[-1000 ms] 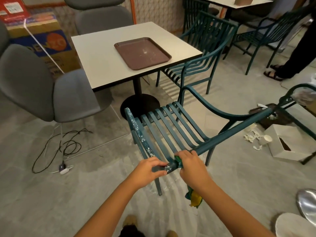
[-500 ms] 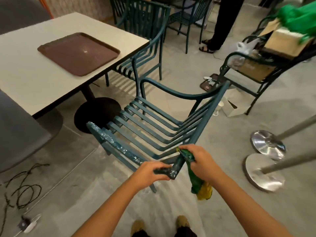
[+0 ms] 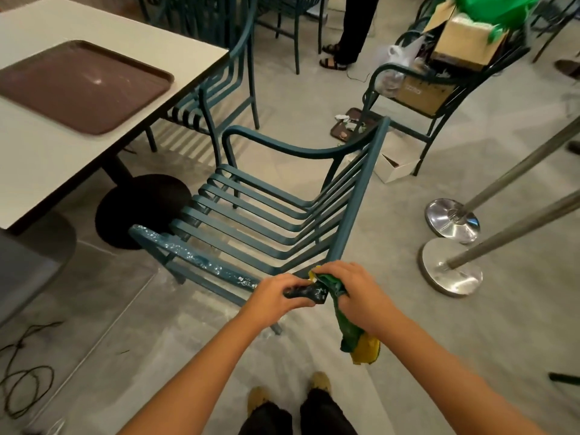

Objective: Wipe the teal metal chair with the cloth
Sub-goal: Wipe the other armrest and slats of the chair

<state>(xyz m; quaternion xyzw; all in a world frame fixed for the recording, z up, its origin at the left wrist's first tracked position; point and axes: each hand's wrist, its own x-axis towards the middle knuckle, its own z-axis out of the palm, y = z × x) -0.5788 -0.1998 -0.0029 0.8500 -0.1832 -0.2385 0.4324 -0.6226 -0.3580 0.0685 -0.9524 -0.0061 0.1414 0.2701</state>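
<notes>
The teal metal chair [image 3: 251, 221] stands in front of me with its slatted seat facing the table and its near armrest flecked with white residue. My left hand [image 3: 276, 293] grips the near corner of that armrest where it meets the top rail. My right hand [image 3: 351, 293] holds a green and yellow cloth [image 3: 351, 334] bunched against the same corner, and the cloth's loose end hangs below my wrist.
A white table [image 3: 47, 146] carrying a brown tray [image 3: 78, 86] stands at the left on a black round base [image 3: 141, 208]. More teal chairs stand behind; one at the right [image 3: 417, 111] is loaded with boxes. Two stanchion bases [image 3: 452, 218] sit at the right. A person's legs [image 3: 348, 36] stand at the back. Cables [image 3: 22, 372] lie at the lower left.
My view has swung to the right, so the chair now sits more to the left. Both hands have stayed at the armrest corner, and the cloth hangs lower.
</notes>
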